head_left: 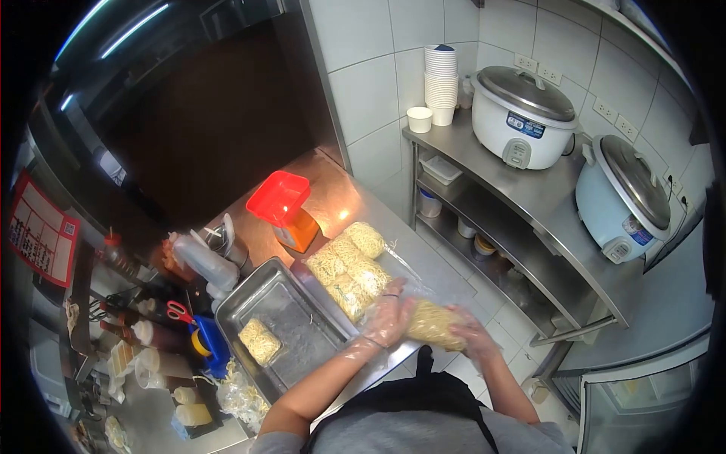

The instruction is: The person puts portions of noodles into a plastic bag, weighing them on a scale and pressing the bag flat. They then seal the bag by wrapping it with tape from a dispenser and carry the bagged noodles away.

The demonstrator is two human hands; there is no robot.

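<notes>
Working remotely, I have the noodle bag (434,326) between my parted hands, right hand (476,334) clamped on its outer end, left hand (387,322) against the other, its grip unclear, and should support it evenly, squeezing lightly to spare the strands.

Left hand (387,318) and right hand (476,334) slightly apart, forearms (321,382) bare, angled inward

Tray (306,329) on counter (363,208), front-left of me, one noodle pack (260,342) in it. Noodle bundles (348,265) right of tray, tub (278,198) on its base behind. Noodle bag (435,325) before me. Rice cookers (522,117) on shelf unit (507,163), right.
</notes>
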